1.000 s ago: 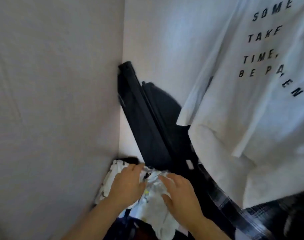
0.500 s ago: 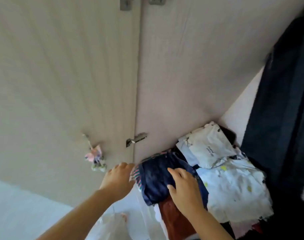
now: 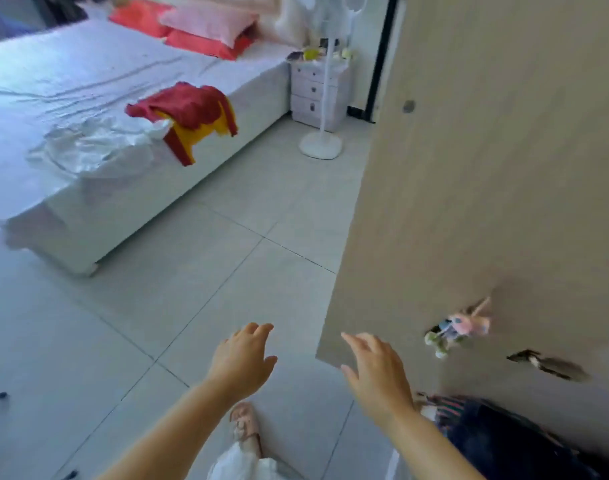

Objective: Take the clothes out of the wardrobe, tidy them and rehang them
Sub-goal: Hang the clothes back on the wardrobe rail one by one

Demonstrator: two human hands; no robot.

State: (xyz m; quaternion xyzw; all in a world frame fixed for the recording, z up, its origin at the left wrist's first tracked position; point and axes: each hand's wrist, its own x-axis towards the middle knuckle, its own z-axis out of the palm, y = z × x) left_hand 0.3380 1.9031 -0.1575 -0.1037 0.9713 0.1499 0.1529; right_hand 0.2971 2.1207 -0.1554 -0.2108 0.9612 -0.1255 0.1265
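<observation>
While left hand (image 3: 242, 362) and right hand (image 3: 377, 370) hover spread, empty: red garment (image 3: 188, 109), white garment (image 3: 98, 147) on bed (image 3: 88, 64); dark clothes (image 3: 503, 441) beside wardrobe door (image 3: 486, 168) untaken; rehanging apparently unstarted.

Bed (image 3: 71, 74) lay upper left, garment (image 3: 188, 112) and pillows (image 3: 209, 19) on it. Drawers (image 3: 316, 95) stood right of bed, stand (image 3: 321, 147) before them. Door (image 3: 486, 168) filled right; clothes (image 3: 503, 441) lower right.

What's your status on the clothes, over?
Left hand, right hand open, empty. Red top and white garment lie on the bed. Wardrobe door close by right hand.
</observation>
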